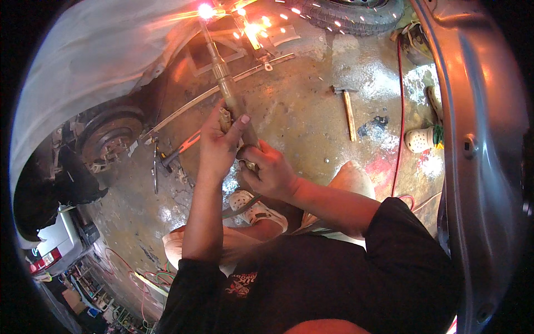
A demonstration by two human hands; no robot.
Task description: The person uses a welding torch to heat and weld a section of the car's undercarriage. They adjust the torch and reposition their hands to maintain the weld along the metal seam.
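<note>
A long brass-coloured torch (pixel 225 83) points up and away from me, its tip ending in a bright pinkish glow beside the grey car panel. My left hand (pixel 218 136) wraps round its body, thumb along the side. Lower down, my right hand (pixel 271 168) is closed on the butt end, where brass fittings show between the fingers. A dark hose (pixel 242 207) runs down near my shoe. Just right of the tip, sparks scatter and a narrow metal strip (pixel 251 34) glows orange; glare hides the exact spot being heated.
A whitish-grey car panel (pixel 105 67) fills the upper left, above a brake disc (pixel 111 138). On the floor lie a wooden-handled hammer (pixel 349 114), an orange-handled hammer (pixel 181 150) and a red hose (pixel 399 111). A tyre (pixel 356 19) sits beyond; a car door (pixel 486 145) stands right.
</note>
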